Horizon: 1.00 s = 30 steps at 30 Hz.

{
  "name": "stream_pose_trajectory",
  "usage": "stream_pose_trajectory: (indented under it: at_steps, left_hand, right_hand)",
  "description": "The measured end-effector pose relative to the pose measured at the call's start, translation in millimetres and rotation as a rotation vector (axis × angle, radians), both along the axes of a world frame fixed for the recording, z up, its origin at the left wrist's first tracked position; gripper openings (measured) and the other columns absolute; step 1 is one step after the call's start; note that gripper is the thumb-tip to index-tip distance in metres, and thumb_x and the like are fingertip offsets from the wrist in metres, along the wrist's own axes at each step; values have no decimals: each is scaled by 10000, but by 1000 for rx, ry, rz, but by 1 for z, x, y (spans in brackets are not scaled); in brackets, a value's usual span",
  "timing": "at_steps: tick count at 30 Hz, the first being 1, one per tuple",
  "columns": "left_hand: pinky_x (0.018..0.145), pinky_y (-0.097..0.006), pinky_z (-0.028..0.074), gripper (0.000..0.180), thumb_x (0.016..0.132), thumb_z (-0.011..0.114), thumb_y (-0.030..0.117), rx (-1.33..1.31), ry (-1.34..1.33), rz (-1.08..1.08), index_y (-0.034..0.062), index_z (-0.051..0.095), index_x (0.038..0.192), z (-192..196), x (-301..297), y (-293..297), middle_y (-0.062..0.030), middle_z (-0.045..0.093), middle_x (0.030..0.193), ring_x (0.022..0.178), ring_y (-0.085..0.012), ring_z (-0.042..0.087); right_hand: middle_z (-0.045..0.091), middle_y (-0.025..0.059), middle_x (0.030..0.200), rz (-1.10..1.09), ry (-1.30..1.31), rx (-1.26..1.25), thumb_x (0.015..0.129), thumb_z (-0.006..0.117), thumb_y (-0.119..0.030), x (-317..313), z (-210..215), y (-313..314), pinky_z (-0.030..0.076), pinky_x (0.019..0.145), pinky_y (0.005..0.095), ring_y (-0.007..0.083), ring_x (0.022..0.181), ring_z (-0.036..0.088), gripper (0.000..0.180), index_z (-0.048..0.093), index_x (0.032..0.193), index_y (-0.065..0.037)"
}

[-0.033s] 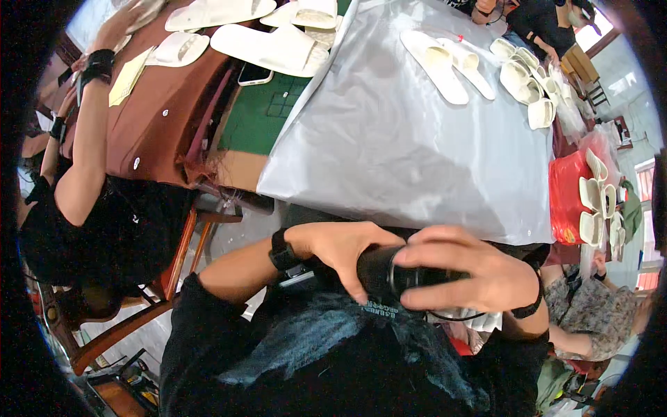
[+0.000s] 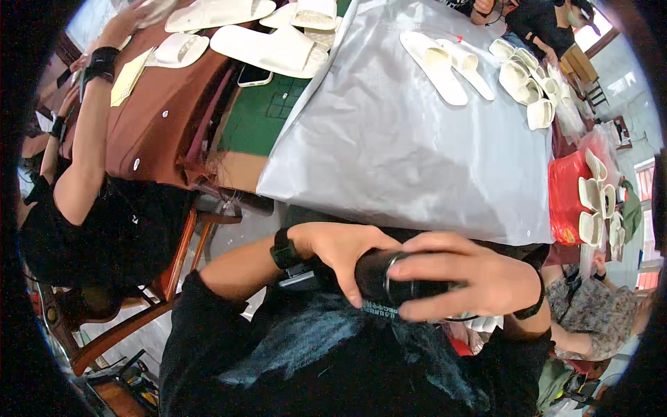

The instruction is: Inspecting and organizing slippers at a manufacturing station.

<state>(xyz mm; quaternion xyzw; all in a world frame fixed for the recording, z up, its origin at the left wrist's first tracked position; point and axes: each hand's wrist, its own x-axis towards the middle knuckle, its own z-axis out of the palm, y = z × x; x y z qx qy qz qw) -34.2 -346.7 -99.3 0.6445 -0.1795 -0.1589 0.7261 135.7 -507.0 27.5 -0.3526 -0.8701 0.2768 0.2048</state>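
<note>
Close to my chest, below the table's near edge, I hold a black cylindrical bottle (image 2: 375,275) with a thin silver ring, lying roughly sideways. My left hand (image 2: 340,254) is wrapped round its left end, thumb toward my shirt. My right hand (image 2: 472,276) closes over the right end, its fingers bent around the dark part past the ring. Those fingers are slightly smeared by motion, and they hide much of that end. A dark band sits on each of my wrists.
A grey sheet covers the table (image 2: 389,153) ahead, bearing white slippers (image 2: 438,69) at the far side. More white slippers (image 2: 267,50) and a phone (image 2: 255,75) lie at left, near a person's arm (image 2: 87,146). At right is a red bag (image 2: 566,201); a wooden chair (image 2: 132,326) stands lower left.
My right hand has shifted very slightly on the bottle, its fingers a little lower. The left hand keeps its hold, tilted a touch.
</note>
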Motion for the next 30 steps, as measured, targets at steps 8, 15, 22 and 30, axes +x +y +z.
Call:
stream_pose_trajectory:
  at_steps: [8, 15, 22, 30]
  left_hand:
    - [878, -322, 504, 760, 559, 914, 183, 50, 39, 145, 5, 580, 1218, 11, -1, -4, -89, 695, 1052, 957, -126, 620]
    - [852, -356, 509, 766, 572, 884, 237, 294, -187, 345, 1, 560, 1225, 2, -2, -9, -176, 680, 1035, 953, -278, 668]
    - [811, -396, 508, 684, 554, 869, 207, 418, -235, 479, 22, 597, 1154, -1, 0, -14, -185, 670, 973, 925, -366, 648]
    - [827, -363, 502, 661, 554, 866, 149, 413, -199, 406, 9, 609, 1147, 0, 4, -25, -167, 676, 991, 916, -319, 662]
  right_hand:
    - [615, 193, 1058, -494, -274, -31, 772, 733, -330, -29, 14, -9, 545, 736, 400, 357, 864, 648, 497, 596, 1161, -55]
    - [635, 215, 1044, -721, -266, -48, 635, 795, -512, -4, -3, -17, 532, 778, 424, 375, 888, 653, 787, 602, 1215, -16]
    - [665, 161, 818, -931, -250, 3, 749, 757, -462, -29, -34, -40, 531, 558, 406, 328, 651, 667, 535, 620, 1045, -38]
    - [407, 233, 1395, -609, -68, -63, 688, 802, -108, -19, -38, -68, 446, 998, 448, 387, 1233, 484, 734, 514, 1361, -150]
